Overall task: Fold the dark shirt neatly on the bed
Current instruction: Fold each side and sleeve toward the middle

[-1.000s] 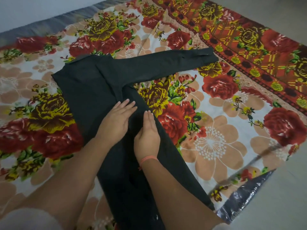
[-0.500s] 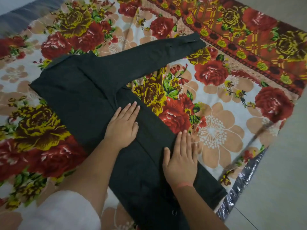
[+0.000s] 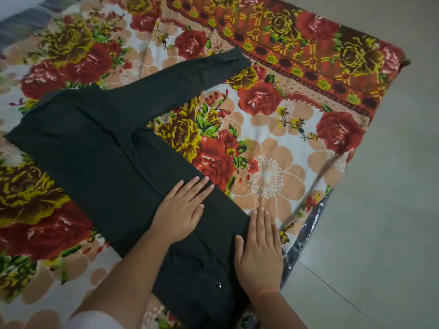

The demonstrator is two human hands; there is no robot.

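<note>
Fingers (image 3: 190,188) of both hands flat on dark shirt (image 3: 95,148)

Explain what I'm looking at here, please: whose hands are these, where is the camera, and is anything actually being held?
There is no machine here. A person wears a wide-angle camera on the head, so the one view looks forward and down at their own two bare hands.

A dark shirt lies on a bed covered by a floral bedsheet with red and yellow roses. One long sleeve stretches out toward the far right; the body runs down toward the person.

The left hand lies flat on the middle of the shirt. The right hand, with an orange wristband, lies flat at the shirt's right edge, fingertips reaching onto the sheet.

Nothing is held: both hands are open, palms down, with no grip on the fabric. To the right is a pale tiled floor.
</note>
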